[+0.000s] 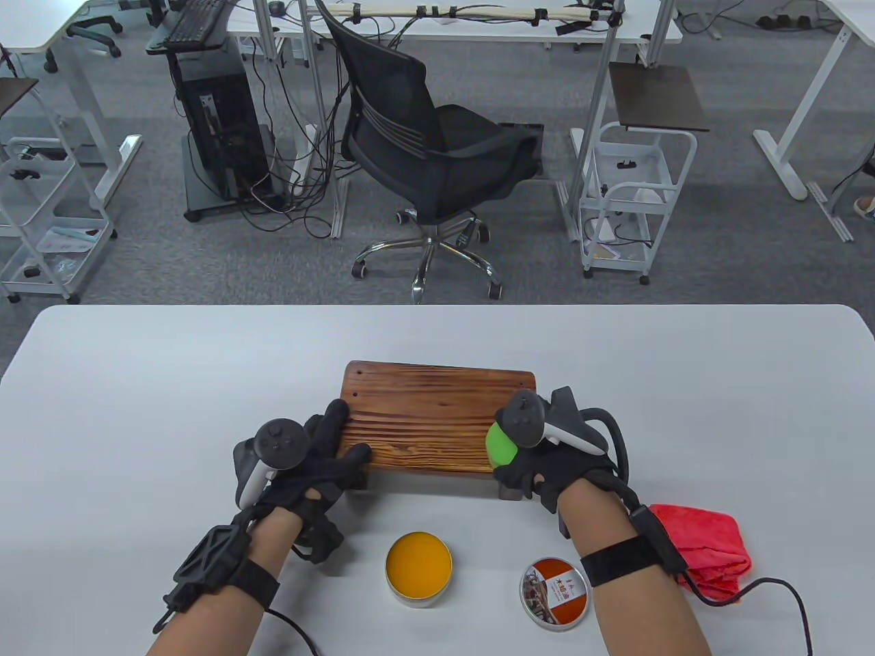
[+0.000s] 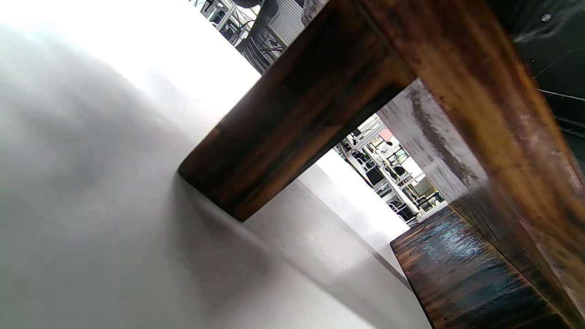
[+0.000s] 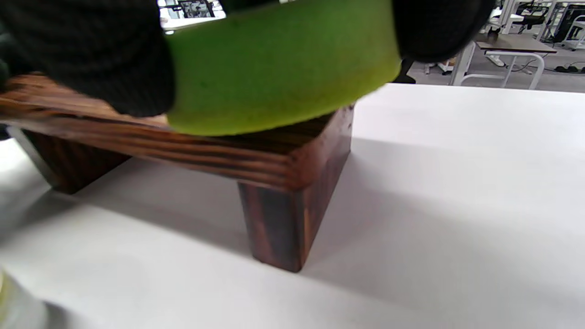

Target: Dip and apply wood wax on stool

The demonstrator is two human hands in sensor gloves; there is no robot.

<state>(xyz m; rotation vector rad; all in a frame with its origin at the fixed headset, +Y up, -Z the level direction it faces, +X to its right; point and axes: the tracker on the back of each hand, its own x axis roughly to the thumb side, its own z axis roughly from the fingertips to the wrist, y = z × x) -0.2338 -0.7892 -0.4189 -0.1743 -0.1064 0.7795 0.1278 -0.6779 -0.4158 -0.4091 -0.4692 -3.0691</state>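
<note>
A small dark wooden stool (image 1: 437, 413) stands on the white table (image 1: 137, 383). My left hand (image 1: 328, 454) rests on the stool's near left corner, thumb on the top and fingers over the left edge. My right hand (image 1: 530, 454) grips a green sponge (image 1: 501, 444) and presses it on the stool's near right corner. The right wrist view shows the sponge (image 3: 283, 64) on the stool top (image 3: 192, 146) between my gloved fingers (image 3: 91, 50). The left wrist view shows a stool leg (image 2: 292, 119). An open tin of orange wax (image 1: 418, 560) sits in front of the stool.
The tin's lid (image 1: 555, 592) lies right of the wax tin, by my right forearm. A red cloth (image 1: 704, 547) lies at the near right. An office chair (image 1: 431, 150) and a white cart (image 1: 632, 198) stand on the floor beyond the table.
</note>
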